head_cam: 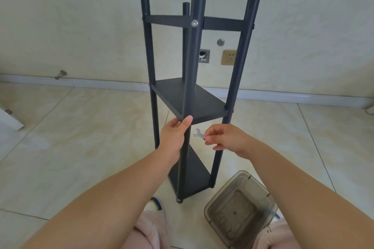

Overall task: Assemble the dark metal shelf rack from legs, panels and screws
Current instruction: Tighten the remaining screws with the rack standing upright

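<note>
Dark metal shelf rack (pixel 190 99) stands upright on the tiled floor (pixel 81 137). The left hand (pixel 174 137) grips its nearest leg (pixel 192 79) at the middle panel (pixel 204 100); just right, the right hand (pixel 224 139) pinches a small wrench (pixel 198 133).

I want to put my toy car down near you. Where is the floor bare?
Bare tiles lie left of the rack, up to the baseboard. Right of it, past the clear bin, is bare too. Between rack, bin and shoes it is crowded.
</note>
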